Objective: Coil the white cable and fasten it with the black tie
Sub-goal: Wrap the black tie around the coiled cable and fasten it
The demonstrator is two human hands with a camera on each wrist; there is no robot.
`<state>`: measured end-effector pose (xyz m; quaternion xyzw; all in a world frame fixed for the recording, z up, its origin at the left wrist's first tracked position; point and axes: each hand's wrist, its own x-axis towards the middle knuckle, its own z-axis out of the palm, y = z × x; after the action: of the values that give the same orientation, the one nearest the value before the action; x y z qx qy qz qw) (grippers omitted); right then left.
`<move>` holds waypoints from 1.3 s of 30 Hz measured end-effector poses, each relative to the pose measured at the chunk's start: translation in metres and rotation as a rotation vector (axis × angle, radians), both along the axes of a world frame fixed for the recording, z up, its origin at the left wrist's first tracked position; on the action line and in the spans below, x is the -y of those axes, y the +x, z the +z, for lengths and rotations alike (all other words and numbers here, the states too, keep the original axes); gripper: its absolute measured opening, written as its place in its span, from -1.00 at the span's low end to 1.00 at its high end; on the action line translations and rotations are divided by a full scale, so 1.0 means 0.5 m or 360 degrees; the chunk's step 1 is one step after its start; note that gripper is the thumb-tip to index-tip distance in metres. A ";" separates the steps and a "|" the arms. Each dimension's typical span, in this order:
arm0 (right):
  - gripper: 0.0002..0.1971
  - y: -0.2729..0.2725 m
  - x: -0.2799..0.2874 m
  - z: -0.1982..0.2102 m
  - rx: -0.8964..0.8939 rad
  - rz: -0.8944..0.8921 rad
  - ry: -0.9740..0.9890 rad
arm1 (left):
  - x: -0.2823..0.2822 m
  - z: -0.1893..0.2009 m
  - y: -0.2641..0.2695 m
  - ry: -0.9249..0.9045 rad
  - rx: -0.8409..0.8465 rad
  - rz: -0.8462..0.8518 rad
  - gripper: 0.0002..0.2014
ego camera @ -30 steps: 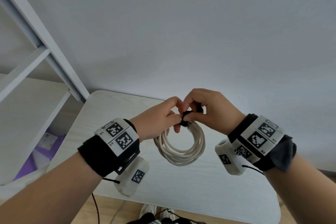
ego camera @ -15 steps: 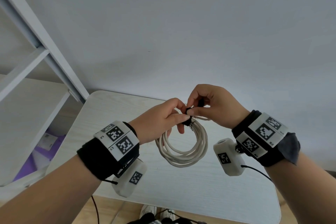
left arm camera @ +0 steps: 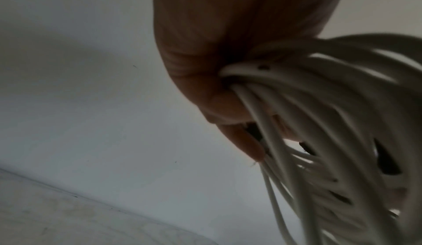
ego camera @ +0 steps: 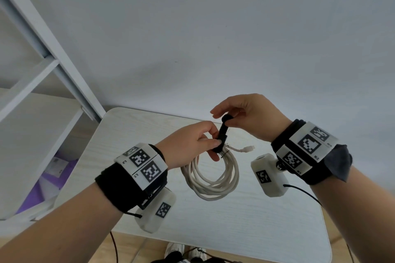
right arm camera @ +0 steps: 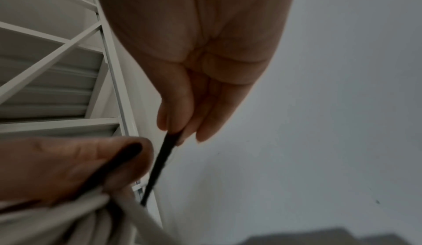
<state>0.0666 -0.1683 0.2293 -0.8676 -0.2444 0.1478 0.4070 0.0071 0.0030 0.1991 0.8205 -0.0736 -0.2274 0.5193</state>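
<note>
Fingertips of the right hand [ego camera: 250, 117] pinch the free end of the black tie [ego camera: 222, 132], which runs taut and slanted down to the top of the coil; the right wrist view shows the strap [right arm camera: 160, 162] leaving between thumb and forefinger, the other fingers lying loosely straight. At the strap's lower end the left hand [ego camera: 188, 145] grips the white cable [ego camera: 213, 179] where its loops gather, thumb and fingers curled round the bundle and the wrapped part of the tie. The left wrist view shows the strands [left arm camera: 297, 140] fanning out of that closed grip. Below the hands the coil hangs as a round ring above the pale wooden table [ego camera: 256, 230], its plug end [ego camera: 248, 149] sticking out to the right. A white shelf frame [ego camera: 42, 66] stands to the left against the grey wall [ego camera: 213, 28].
</note>
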 end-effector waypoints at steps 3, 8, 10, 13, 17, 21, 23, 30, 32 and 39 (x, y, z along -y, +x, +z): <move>-0.60 0.002 -0.005 0.002 0.0058 -0.0042 -0.0023 | 0.000 -0.003 0.003 0.0032 0.0006 0.0063 -0.88; -0.66 -0.004 -0.015 0.007 0.0103 -0.0083 0.0061 | 0.006 -0.010 0.013 0.0090 0.0017 0.0243 -0.82; -0.67 -0.010 -0.021 0.008 0.0145 -0.0109 0.0096 | 0.006 -0.011 0.019 0.0099 0.0006 0.0305 -0.83; -0.69 -0.024 -0.030 0.011 0.0236 -0.0134 0.0166 | 0.002 -0.010 0.029 0.0016 -0.0050 0.0452 -0.86; -0.72 -0.052 -0.040 0.004 0.0319 -0.0170 0.0280 | -0.002 -0.002 0.038 -0.0013 0.0002 0.0575 -0.86; -0.71 -0.073 -0.038 -0.017 0.0248 -0.0245 0.0393 | -0.006 0.008 0.041 -0.0022 0.0042 0.0608 -0.88; -0.73 -0.077 -0.035 -0.024 0.0213 -0.0250 0.0407 | -0.006 0.010 0.041 0.0020 0.0070 0.0583 -0.88; -0.74 -0.076 -0.030 -0.041 0.0243 -0.0269 0.0384 | -0.002 0.013 0.044 0.0054 0.0117 0.0579 -0.89; -0.76 -0.077 -0.031 -0.043 0.0290 -0.0240 0.0351 | -0.004 0.013 0.046 0.0073 0.0130 0.0591 -0.90; -0.79 -0.071 -0.039 -0.051 0.0429 -0.0191 0.0280 | 0.001 0.019 0.039 0.0083 0.0140 0.0578 -0.91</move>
<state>0.0312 -0.1488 0.2036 -0.8536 -0.2566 -0.0165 0.4531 0.0266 0.0028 0.2085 0.8427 0.0589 -0.0957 0.5265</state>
